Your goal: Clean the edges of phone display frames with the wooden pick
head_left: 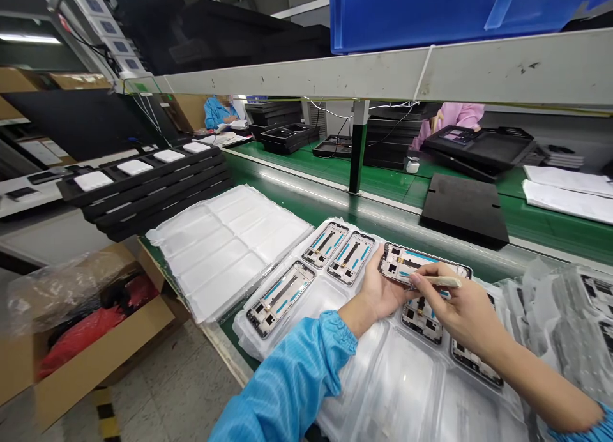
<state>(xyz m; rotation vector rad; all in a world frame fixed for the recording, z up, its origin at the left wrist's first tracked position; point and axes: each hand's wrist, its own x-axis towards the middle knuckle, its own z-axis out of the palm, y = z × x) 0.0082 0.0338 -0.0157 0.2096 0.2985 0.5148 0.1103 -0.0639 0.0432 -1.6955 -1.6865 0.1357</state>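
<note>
My left hand [380, 289] holds a phone display frame [421, 263] by its edge, tilted up above a clear plastic tray [397, 381]. My right hand [460, 311] pinches a pale wooden stick [443, 281], and its end rests on the back of that frame. More frames lie in the tray's pockets, with blue strips and black parts facing up. Two sit side by side [338, 253] at the far end, and another [280, 298] lies nearer my left forearm. Below my hands, a frame [421, 320] is partly hidden by my right hand.
A stack of white-lined plastic trays [230, 250] lies left of my hands on the green conveyor [335, 186]. Behind it sits a black foam tray [143, 186] holding white pieces. A cardboard box [86, 327] stands on the floor at left. Co-workers in blue [220, 113] and pink [450, 119] sit beyond a shelf rail [383, 71].
</note>
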